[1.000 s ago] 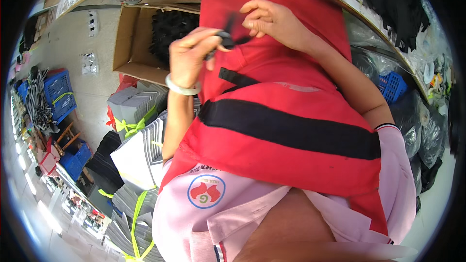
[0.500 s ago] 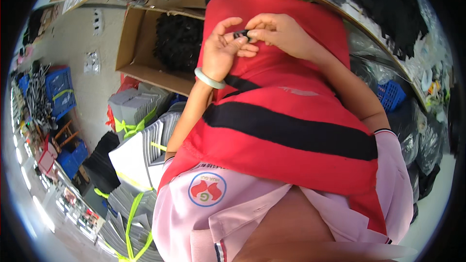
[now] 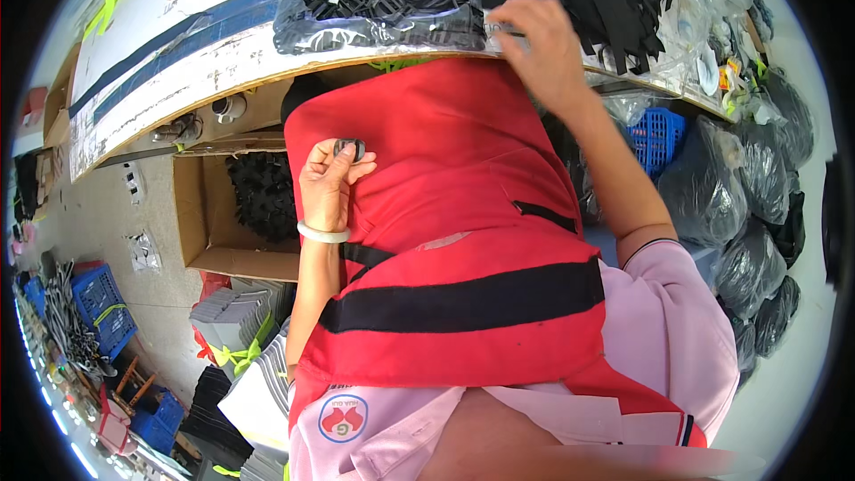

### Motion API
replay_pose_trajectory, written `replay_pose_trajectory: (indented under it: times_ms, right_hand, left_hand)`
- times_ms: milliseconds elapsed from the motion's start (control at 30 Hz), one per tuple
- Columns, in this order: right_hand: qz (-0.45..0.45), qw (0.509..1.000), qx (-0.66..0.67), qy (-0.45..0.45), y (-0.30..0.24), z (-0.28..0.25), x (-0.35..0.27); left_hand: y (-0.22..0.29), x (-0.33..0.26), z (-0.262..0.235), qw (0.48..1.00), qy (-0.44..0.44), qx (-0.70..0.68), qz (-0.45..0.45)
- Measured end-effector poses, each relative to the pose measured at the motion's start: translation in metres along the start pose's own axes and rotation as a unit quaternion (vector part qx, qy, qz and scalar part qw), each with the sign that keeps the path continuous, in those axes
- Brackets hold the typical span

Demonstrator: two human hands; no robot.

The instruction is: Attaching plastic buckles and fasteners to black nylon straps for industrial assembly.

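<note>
Against the red vest (image 3: 445, 240), the left hand (image 3: 328, 189) is pinching a black buckle (image 3: 348, 149); the right hand (image 3: 539, 49) is reaching onto the counter (image 3: 178, 44), its grip unclear.

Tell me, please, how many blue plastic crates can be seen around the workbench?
3: one blue crate sits under the bench edge beside the right forearm; a second and a third stand on the floor far left. Others may be hidden behind the bags.

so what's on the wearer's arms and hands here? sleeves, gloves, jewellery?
Both hands bare, no gloves. Left hand has a plain white bangle at the wrist, forearm uncovered. Right hand has no band visible; that arm wears a short pink sleeve with dark edging at the cuff.
</note>
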State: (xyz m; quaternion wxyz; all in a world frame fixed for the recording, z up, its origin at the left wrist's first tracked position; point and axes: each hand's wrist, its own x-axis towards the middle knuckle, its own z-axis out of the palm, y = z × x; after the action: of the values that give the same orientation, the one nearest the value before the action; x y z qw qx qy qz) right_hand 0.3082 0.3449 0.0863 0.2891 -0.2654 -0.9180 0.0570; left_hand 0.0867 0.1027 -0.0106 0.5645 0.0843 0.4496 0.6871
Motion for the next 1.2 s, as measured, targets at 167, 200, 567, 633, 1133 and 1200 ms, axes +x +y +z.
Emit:
replay_pose_trajectory:
  times_ms: [167, 200, 567, 633, 1133, 1200]
  right_hand:
    - [0.0, 0.985, -0.173, -0.007, 0.074, 0.023, 0.005]
    - [0.026, 0.988, -0.15, -0.001, 0.077, 0.023, 0.008]
    - [0.256, 0.901, 0.345, -0.054, -0.039, 0.011, 0.041]
    - [0.235, 0.836, 0.47, -0.158, -0.071, 0.02, 0.021]
    - [0.41, 0.613, 0.56, -0.378, -0.111, 0.041, -0.028]
    - [0.417, 0.602, 0.569, -0.374, -0.112, 0.042, -0.028]
  left_hand:
    - [-0.008, 0.006, 0.022, 0.996, 0.016, 0.088, 0.005]
    - [-0.008, 0.006, 0.024, 0.996, 0.019, 0.089, 0.006]
    - [0.005, -0.002, 0.05, 0.979, -0.003, 0.201, 0.016]
    - [0.012, 0.0, 0.055, 0.983, 0.009, 0.181, 0.015]
    - [0.005, -0.003, 0.04, 0.978, 0.036, 0.173, 0.111]
    - [0.005, -0.004, 0.042, 0.975, 0.043, 0.182, 0.119]
